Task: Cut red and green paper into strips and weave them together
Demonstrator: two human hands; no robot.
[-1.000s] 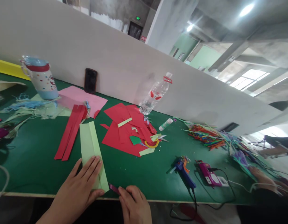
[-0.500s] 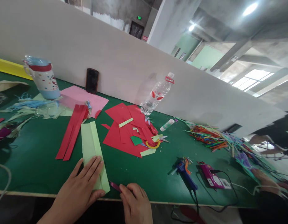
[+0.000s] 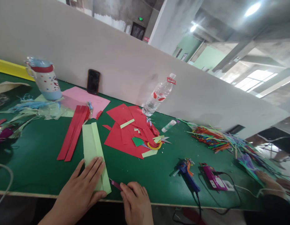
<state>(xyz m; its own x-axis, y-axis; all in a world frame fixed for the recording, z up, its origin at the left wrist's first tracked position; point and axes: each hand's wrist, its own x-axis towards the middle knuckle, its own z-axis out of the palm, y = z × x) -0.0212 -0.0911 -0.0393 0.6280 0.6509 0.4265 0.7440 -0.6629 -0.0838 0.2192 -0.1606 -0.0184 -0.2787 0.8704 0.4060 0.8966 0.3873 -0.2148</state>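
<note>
A pale green sheet of paper with a folded strip along its right side lies near the table's front edge. My left hand presses flat on its lower part, fingers stretched out. Just right of the paper, my right hand grips a slim purple craft knife, its tip pointing at the paper's right edge. Two long red paper strips lie to the left of the green sheet. Red paper pieces are heaped to the right, with yellow-handled scissors on them.
Behind stand a cup, a phone and a water bottle. A glue stick, a blue glue gun and a purple device with cables lie right. Another person's hand is near coloured sticks.
The knife and my right hand have shifted very slightly. My left hand stays flat on the green paper. At the far right, the other person's hands have moved a little.
</note>
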